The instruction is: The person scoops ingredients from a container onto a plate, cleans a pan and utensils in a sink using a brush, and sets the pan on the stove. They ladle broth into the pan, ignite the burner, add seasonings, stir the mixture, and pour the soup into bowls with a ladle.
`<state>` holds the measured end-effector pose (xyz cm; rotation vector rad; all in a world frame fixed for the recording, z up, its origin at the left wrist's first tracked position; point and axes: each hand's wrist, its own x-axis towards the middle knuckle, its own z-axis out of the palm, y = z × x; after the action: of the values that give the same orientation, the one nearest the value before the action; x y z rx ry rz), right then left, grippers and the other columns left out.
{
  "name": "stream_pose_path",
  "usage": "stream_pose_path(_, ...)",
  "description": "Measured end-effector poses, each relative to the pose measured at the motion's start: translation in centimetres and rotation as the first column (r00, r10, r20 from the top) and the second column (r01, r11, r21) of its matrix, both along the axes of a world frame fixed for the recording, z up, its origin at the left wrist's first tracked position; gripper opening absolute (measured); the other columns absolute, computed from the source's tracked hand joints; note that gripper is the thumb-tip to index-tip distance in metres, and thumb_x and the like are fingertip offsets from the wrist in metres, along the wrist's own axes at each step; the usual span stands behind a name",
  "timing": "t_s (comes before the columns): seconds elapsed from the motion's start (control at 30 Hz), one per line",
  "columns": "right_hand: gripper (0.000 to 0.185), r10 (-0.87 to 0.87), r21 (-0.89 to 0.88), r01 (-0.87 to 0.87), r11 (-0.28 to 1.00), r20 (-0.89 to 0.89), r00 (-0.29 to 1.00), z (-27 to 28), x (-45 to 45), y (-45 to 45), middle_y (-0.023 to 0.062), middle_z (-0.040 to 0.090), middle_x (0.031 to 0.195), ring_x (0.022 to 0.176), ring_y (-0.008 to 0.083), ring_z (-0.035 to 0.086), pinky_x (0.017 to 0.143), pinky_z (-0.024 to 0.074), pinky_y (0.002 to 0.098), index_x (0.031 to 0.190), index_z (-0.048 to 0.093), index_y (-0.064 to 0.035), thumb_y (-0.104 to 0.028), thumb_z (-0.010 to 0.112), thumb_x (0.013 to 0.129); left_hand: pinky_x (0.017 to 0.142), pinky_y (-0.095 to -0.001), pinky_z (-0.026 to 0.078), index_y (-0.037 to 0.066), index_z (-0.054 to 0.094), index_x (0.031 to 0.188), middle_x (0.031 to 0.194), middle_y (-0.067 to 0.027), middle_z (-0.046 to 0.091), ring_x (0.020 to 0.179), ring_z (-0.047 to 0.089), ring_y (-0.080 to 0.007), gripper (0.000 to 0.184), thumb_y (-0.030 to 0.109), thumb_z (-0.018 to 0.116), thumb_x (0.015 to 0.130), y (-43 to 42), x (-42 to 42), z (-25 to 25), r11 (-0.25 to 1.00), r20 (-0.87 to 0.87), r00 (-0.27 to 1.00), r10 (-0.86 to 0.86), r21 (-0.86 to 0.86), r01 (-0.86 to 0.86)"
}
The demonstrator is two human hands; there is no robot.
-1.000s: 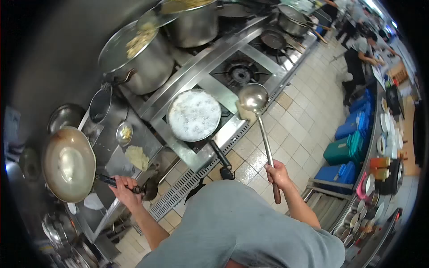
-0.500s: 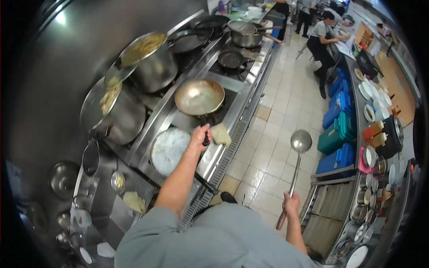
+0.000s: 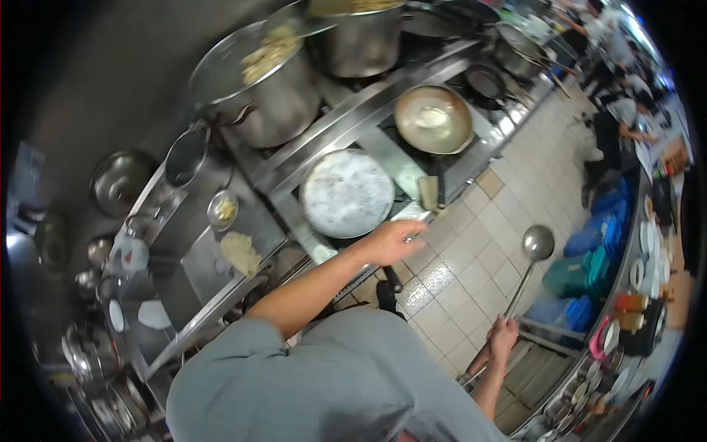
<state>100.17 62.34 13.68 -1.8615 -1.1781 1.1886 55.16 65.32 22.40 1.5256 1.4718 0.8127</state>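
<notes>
My right hand (image 3: 504, 336) is closed around the long handle of a metal ladle (image 3: 538, 243), its bowl pointing away over the floor. My left hand (image 3: 395, 241) hangs at the stove's front edge, fingers partly curled and blurred; whether they hold anything is unclear. Beneath it a black handle (image 3: 392, 278) sticks out. Close by sits a round pan (image 3: 347, 193) with whitish, frothy-looking contents. Farther along, a frying pan (image 3: 433, 121) with a little liquid rests on a burner, its handle untouched. A folded beige cloth (image 3: 427, 194) lies beside that handle.
Large pots (image 3: 276, 103) stand along the back of the stove. To the left, a steel counter (image 3: 199, 258) bears a small bowl (image 3: 222, 211) and another cloth (image 3: 241, 253). Blue and green bins (image 3: 574, 274) line the right side of the tiled floor. Other people (image 3: 618, 132) work farther off.
My left hand has let go of the frying pan's handle and come back toward me. My right hand still holds the ladle. The view has turned, shifting the stove up and right.
</notes>
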Motion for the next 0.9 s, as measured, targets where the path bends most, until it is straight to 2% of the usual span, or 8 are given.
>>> stream_pose_path(0.1,0.015,0.217,0.136,-0.22,0.966,0.034,0.976,5.5,-6.9,3.2,-0.0015,0.046,0.063,0.046,0.0078,0.045,0.039,0.0371,0.027,0.099,0.057,-0.0023,-0.017,0.06,0.099,0.079,-0.0304,0.057,-0.003,0.066,0.122,0.099,-0.0145,0.074,0.083,0.071,-0.0167,0.043,0.03,0.069,0.094,-11.8,-9.7,0.7,0.974,0.511,0.835,0.203,-0.196,-0.116)
stream_pose_path(0.2,0.02,0.494,0.114,-0.486,0.867,-0.053,0.868,13.2,-16.0,2.8,-0.0033,0.047,0.071,0.056,0.0057,0.043,0.048,0.0356,0.0238,0.112,0.058,-0.0004,-0.011,0.064,0.096,0.074,-0.0292,0.056,-0.003,0.071,0.104,0.089,-0.0114,0.074,0.077,0.07,-0.0162,0.034,0.029,0.064,0.096,-24.6,-24.5,1.5,0.756,0.068,0.808,0.586,-0.405,-0.514)
stream_pose_path(0.3,0.02,0.784,0.273,-0.824,0.497,0.267,0.561,15.2,-23.6,0.5,0.0042,0.051,0.072,0.067,0.0116,0.044,0.057,0.0386,0.0295,0.104,0.06,0.0043,-0.001,0.062,0.086,0.064,-0.0332,0.052,-0.002,0.073,0.102,0.078,-0.0095,0.071,0.071,0.068,-0.0162,0.038,0.034,0.063,0.096,-39.2,-39.3,0.4,0.582,-0.534,0.677,0.507,-0.367,-0.726)
stream_pose_path(0.43,0.025,0.899,0.098,-0.979,0.178,0.388,0.202,15.8,-37.7,-7.3,0.0136,0.056,0.068,0.059,0.0186,0.057,0.055,0.0454,0.0347,0.103,0.064,0.0037,0.0,0.068,0.078,0.1,-0.0459,0.049,-0.002,0.062,0.127,0.119,-0.0258,0.067,0.115,0.062,-0.0423,0.047,0.031,0.059,0.093,-50.6,-57.0,-7.0,0.385,-0.595,0.143,0.791,0.301,-0.872)
stream_pose_path(0.5,0.028,0.918,-0.001,-0.999,0.039,0.395,0.035,14.8,-44.7,-11.2,0.0213,0.065,0.078,0.071,0.0411,0.065,0.063,0.0507,0.0458,0.104,0.066,-0.0024,-0.012,0.072,0.079,0.113,-0.042,0.039,0.001,0.042,0.148,0.142,-0.0269,0.053,0.135,0.049,-0.038,0.064,0.03,0.059,0.094,-49.1,-60.1,-1.8,0.299,-0.653,0.216,0.726,0.018,-0.954)
stream_pose_path(0.67,0.024,0.918,-0.071,-0.987,-0.147,0.361,-0.163,11.8,-62.3,-19.0,0.0245,0.067,0.082,0.081,0.0458,0.065,0.069,0.0512,0.0502,0.099,0.065,-0.0015,-0.021,0.069,0.085,0.123,-0.0368,0.023,0.003,0.022,0.158,0.163,-0.0217,0.023,0.153,0.02,-0.0296,0.073,0.024,0.056,0.096,-47.9,-76.4,-13.2,0.413,-0.655,0.211,0.726,0.169,-0.895)
stream_pose_path(0.87,0.022,0.969,-0.141,-0.978,-0.154,0.17,-0.177,8.3,-73.9,-24.5,0.0215,0.066,0.076,0.069,0.0341,0.067,0.063,0.05,0.0415,0.092,0.062,0.0039,-0.017,0.068,0.09,0.115,-0.0412,0.038,0.007,0.035,0.154,0.16,-0.0175,0.035,0.139,0.046,-0.0352,0.068,0.028,0.059,0.094,-48.0,-67.7,-6.4,0.391,-0.538,0.343,0.77,-0.028,-0.92)
stream_pose_path(0.9,0.022,0.969,-0.149,-0.975,-0.165,0.162,-0.189,8.4,-75.0,-25.1,0.0215,0.066,0.076,0.069,0.0341,0.067,0.063,0.05,0.0415,0.092,0.062,0.0039,-0.017,0.068,0.09,0.111,-0.0415,0.042,0.007,0.046,0.146,0.153,-0.0181,0.043,0.132,0.053,-0.0341,0.058,0.028,0.059,0.094,-49.2,-68.7,-11.1,0.488,-0.646,0.544,0.536,-0.289,-0.824)
